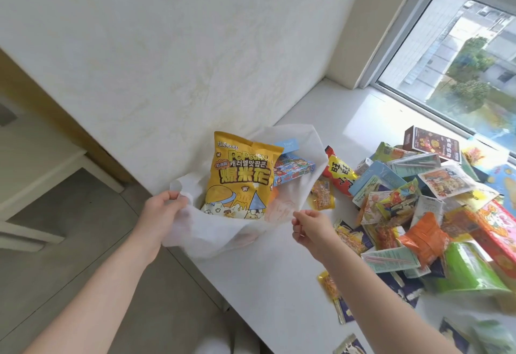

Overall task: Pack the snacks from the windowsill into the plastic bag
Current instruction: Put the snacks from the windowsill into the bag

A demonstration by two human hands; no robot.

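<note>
Pinching the thin white rim of the plastic bag (212, 239), our left hand (163, 211) holds its left edge while our right hand (310, 228) is curled closed at the right edge; we cannot tell whether it grips film or only touches it. Between the hands the bag sits open on the white windowsill (279, 284), its filmy, crinkled mouth facing up toward us. Standing inside the bag is a glossy yellow popcorn bag (240, 178), its long axis upright, top seam pointing away from us. Just right of it, also inside the bag, a flat blue cardboard box (293, 172) lies tilted. Right of the bag, a small clear packet (322, 196) lies near its edge, then a red crinkly packet (337, 172), then a loose heap of snacks (424, 205): cartons, sachets and pouches.
</note>
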